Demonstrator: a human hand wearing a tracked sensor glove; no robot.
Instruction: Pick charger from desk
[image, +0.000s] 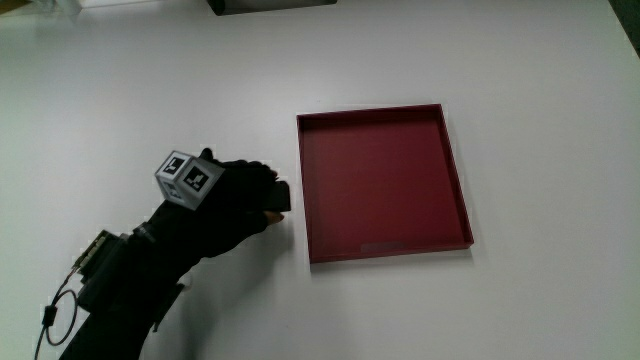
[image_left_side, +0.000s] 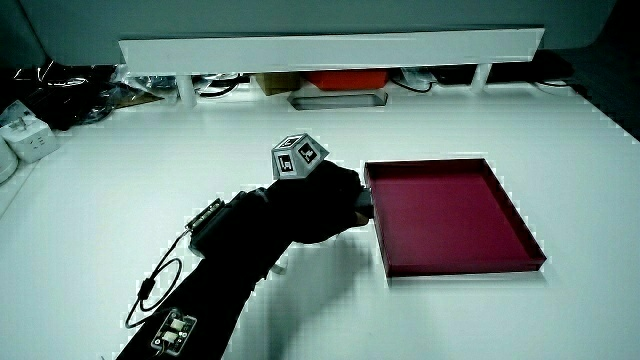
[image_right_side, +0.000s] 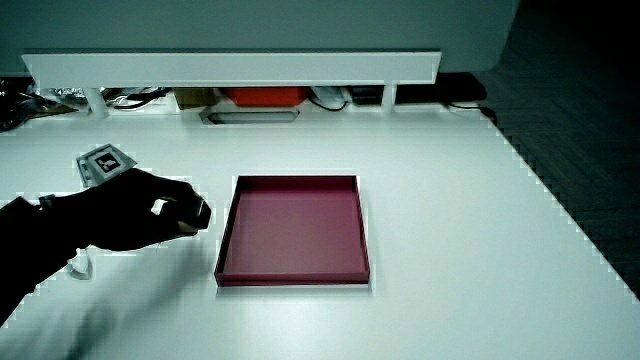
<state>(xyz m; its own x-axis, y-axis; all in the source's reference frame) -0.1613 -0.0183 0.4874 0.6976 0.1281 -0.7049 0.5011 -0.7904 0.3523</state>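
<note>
The gloved hand (image: 235, 200) with its patterned cube (image: 187, 178) hovers just beside the red tray (image: 455, 170). Its fingers are curled around a small dark charger (image: 279, 195), whose end sticks out toward the tray's nearest wall. In both side views the charger (image_left_side: 362, 206) (image_right_side: 198, 212) shows at the fingertips, mostly covered by the glove. The hand (image_left_side: 320, 205) (image_right_side: 140, 215) looks raised a little off the white table, with a shadow under it. The tray (image_left_side: 530, 240) (image_right_side: 225, 235) holds nothing.
A low white partition (image_left_side: 330, 48) (image_right_side: 230, 68) runs along the table's edge farthest from the person, with cables and boxes under it. A white adapter (image_left_side: 22, 140) lies at the table's edge. Wires and a small board hang from the forearm (image: 95, 260).
</note>
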